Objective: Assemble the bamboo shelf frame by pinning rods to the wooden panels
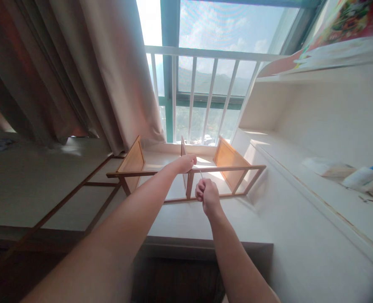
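A brown wooden frame (227, 168) with side panels and a middle divider stands on a white ledge below the window. My left hand (186, 163) is at its middle, fingers curled over the front rail beside the divider (183, 147). Just below and to the right, my right hand (207, 194) is closed around a thin rod-like tool (201, 174), whose narrow shaft sticks up toward the rail. The tool's handle is hidden in the fist, so its kind does not show. An orange-brown panel (232, 162) closes the frame's right end, another panel (132, 159) its left.
A dark wooden ladder-like frame (69, 198) leans at the left. Grey-brown curtains (110, 71) hang beside the white window railing (211, 52). On the right shelf lie a white bottle with a blue cap (364, 176) and small loose pieces (367, 199).
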`<state>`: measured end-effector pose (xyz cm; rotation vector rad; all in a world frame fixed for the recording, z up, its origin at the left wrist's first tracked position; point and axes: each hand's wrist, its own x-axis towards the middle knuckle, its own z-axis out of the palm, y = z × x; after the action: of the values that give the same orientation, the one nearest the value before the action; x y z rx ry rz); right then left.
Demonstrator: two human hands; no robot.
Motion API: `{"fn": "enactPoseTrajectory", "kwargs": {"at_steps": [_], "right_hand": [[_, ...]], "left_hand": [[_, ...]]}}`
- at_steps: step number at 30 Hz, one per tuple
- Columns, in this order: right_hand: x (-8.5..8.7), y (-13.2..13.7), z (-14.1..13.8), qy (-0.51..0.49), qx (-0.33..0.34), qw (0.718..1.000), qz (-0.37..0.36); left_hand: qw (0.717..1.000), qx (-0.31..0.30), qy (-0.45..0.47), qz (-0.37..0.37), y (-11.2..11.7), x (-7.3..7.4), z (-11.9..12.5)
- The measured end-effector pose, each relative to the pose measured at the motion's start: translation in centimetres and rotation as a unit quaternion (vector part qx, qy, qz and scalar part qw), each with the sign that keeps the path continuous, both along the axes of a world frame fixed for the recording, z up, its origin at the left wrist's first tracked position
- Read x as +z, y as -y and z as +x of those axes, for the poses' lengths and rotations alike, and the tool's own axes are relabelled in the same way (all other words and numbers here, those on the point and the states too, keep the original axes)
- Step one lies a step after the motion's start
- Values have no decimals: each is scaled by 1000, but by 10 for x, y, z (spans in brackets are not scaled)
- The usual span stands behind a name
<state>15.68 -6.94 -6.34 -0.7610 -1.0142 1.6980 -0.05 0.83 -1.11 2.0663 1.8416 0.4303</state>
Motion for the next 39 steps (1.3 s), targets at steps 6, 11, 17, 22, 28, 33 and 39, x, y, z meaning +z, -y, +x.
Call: {"fn": "enactPoseTrajectory", "kwargs": {"at_steps": [6,11,17,22,28,33,39], "right_hand": [[10,-18,32,-20,-43,999,2],[16,-17,40,-32,-47,998,3],[34,10,32,-30,5,999,41],[49,38,28,2,59,991,120],[59,69,29,90,46,960,260],[46,91,31,93,69,943,310],[-49,119,46,79,58,989,108]], "left_hand": [[1000,8,3,1,-1,0,1],[1000,26,-14,2,0,0,3],[998,23,-41,29,1,1,5],[996,2,-80,49,-1,4,2],[989,-10,-122,84,4,8,1],[970,9,-138,201,22,15,8],[937,2,-121,328,52,51,2]]}}
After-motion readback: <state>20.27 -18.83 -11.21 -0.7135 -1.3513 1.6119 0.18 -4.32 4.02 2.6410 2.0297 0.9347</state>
